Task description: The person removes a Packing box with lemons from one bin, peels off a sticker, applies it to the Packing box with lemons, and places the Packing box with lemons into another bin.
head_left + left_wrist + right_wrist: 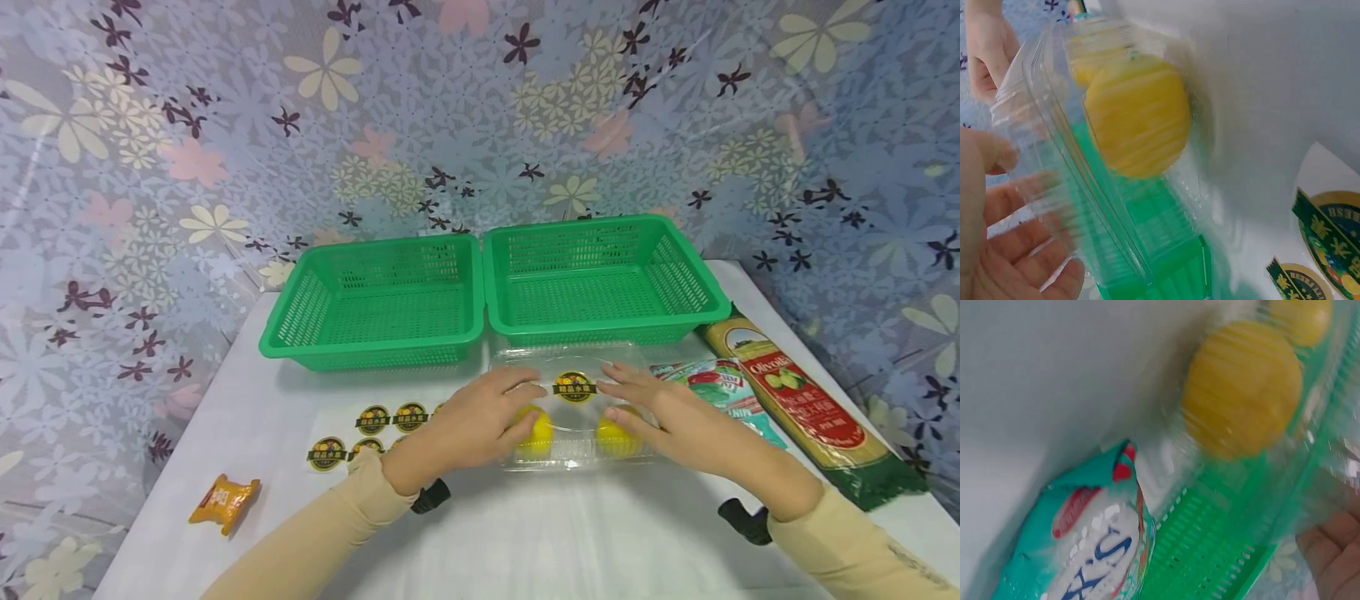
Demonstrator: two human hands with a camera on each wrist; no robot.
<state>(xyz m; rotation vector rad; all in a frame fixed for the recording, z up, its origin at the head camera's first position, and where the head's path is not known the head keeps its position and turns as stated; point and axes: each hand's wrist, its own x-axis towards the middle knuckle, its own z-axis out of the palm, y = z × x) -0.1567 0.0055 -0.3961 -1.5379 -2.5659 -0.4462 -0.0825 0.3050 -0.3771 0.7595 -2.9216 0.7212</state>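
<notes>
In the head view, a clear plastic fruit box (576,447) lies closed on the table. Two round yellow fruits (535,439) sit inside it, near its front corners. On top of its lid is a black and gold round label (574,387). My left hand (480,417) rests at the box's left side, fingers spread over the lid. Opposite it, my right hand (671,414) lies over the right side with extended fingers. The left wrist view shows loosely bent fingers (1029,250) along the clear wall, beside a yellow fruit (1141,119). Motion blurs the right wrist view.
Two green baskets (378,346) (600,325) stand side by side behind the box. A sheet of round labels (326,454) lies left of it, with an orange snack packet (223,503) farther left. Rightward lie a teal mint packet (720,385) and a long Olivoilà packet (806,396).
</notes>
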